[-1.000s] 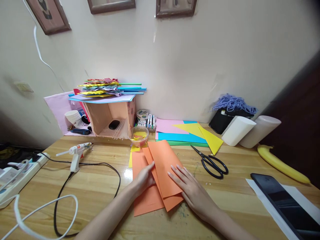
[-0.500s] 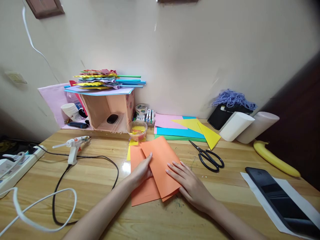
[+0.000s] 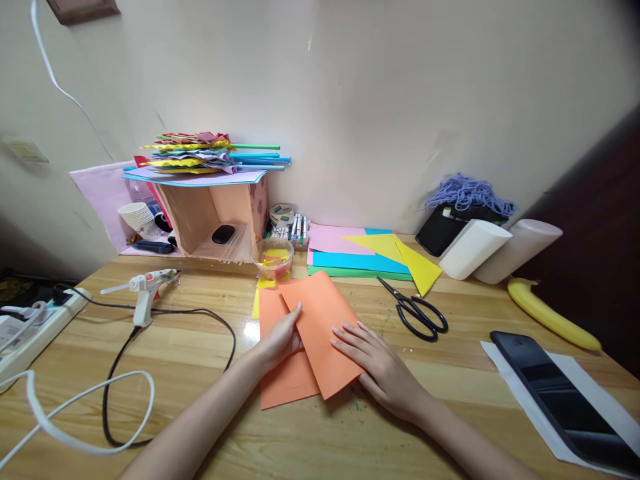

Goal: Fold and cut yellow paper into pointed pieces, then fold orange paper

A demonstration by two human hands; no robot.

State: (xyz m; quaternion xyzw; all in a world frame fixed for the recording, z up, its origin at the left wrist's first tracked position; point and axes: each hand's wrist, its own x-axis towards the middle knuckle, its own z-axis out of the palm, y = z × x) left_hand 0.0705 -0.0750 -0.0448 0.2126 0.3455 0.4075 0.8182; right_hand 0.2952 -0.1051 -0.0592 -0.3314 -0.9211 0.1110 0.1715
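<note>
A folded sheet of orange paper (image 3: 325, 333) is held between my two hands, tilted over a second orange sheet (image 3: 285, 387) on the table. My left hand (image 3: 285, 337) grips its left edge, thumb on top and the other fingers hidden beneath. Across the right side lie the fingers of my right hand (image 3: 373, 363), with the thumb at the lower right edge, partly hidden by the paper. Black-handled scissors (image 3: 417, 313) lie to the right of the paper, touched by neither hand.
A white glue gun (image 3: 145, 297) with a looping black cord stands at left. Behind are a plastic bowl (image 3: 273, 260) of scraps, coloured sheets (image 3: 345, 260) and an open box (image 3: 210, 213). A phone (image 3: 560, 393) and a banana (image 3: 550, 317) lie at right.
The lower edges of the folded orange paper, slightly apart before, now look lined up. Both hands keep nearly the same places; the view has shifted a little.
</note>
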